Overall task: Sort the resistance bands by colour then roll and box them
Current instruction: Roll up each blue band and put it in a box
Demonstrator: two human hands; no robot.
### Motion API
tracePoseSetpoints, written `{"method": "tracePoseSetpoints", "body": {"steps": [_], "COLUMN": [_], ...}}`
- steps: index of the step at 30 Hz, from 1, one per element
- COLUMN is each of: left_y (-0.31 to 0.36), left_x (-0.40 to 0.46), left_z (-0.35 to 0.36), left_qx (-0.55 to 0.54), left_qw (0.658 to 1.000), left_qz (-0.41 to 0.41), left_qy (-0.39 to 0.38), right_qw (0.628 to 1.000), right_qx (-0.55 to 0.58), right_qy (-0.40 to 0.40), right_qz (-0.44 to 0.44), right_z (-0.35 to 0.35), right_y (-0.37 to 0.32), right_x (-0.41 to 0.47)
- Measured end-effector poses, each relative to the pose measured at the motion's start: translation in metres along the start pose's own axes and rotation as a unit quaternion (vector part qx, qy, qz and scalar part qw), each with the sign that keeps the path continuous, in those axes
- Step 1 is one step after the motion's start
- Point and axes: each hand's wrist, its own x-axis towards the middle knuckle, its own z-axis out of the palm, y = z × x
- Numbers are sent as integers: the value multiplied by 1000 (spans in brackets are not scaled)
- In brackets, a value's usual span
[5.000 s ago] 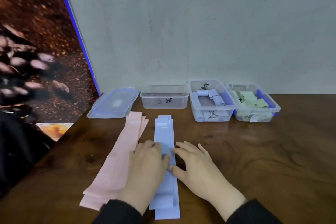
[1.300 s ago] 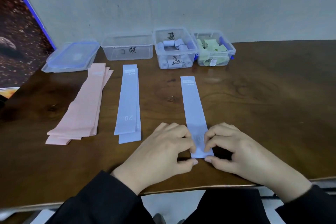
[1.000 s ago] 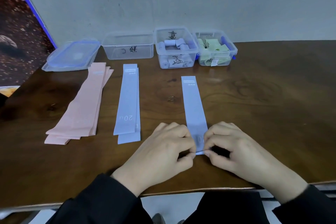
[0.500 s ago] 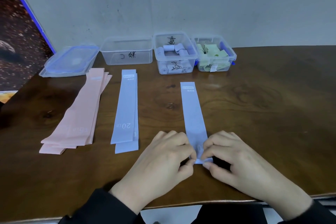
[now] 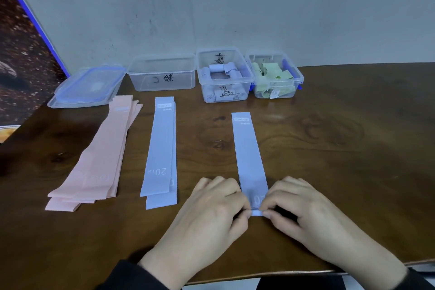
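Observation:
A single blue band point(image 5: 248, 153) lies lengthwise on the wooden table point(image 5: 341, 160) in front of me. Its near end is curled into a small roll, pinched from the left by my left hand point(image 5: 211, 212) and from the right by my right hand point(image 5: 303, 212). A stack of blue bands point(image 5: 161, 150) lies to the left, and a pile of pink bands point(image 5: 101, 158) further left. At the back stand an empty clear box point(image 5: 162, 75), a box with rolled blue bands point(image 5: 223, 75) and a box with green bands point(image 5: 274, 75).
A clear lid with blue trim point(image 5: 88, 87) lies at the back left beside the empty box. A dark patterned panel point(image 5: 21, 61) leans along the left. The table's front edge runs just under my wrists. The grey wall stands right behind the boxes.
Five seconds ago both hands lay on the blue stack; one blue band now lies apart to the right. Over the last second its near end has been folded over into a small roll.

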Motion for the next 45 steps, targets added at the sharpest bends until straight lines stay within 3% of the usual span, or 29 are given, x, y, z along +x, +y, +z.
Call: {"method": "tracePoseSetpoints", "body": {"steps": [22, 36, 45], "left_y": [-1, -9, -14], "left_x": [2, 28, 27], "left_z": [2, -11, 2], "left_qx": [20, 26, -16], "left_qw": [1000, 998, 1000], "left_qz": [-1, 46, 11], "left_qy": [23, -36, -9], "right_qw": [999, 1000, 1000], "right_qx": [-30, 8, 24], "right_qy": [17, -3, 15], "right_qz": [34, 6, 12], "right_z": [1, -4, -2], "right_y": [-1, 15, 15], "right_x": [2, 17, 17]}}
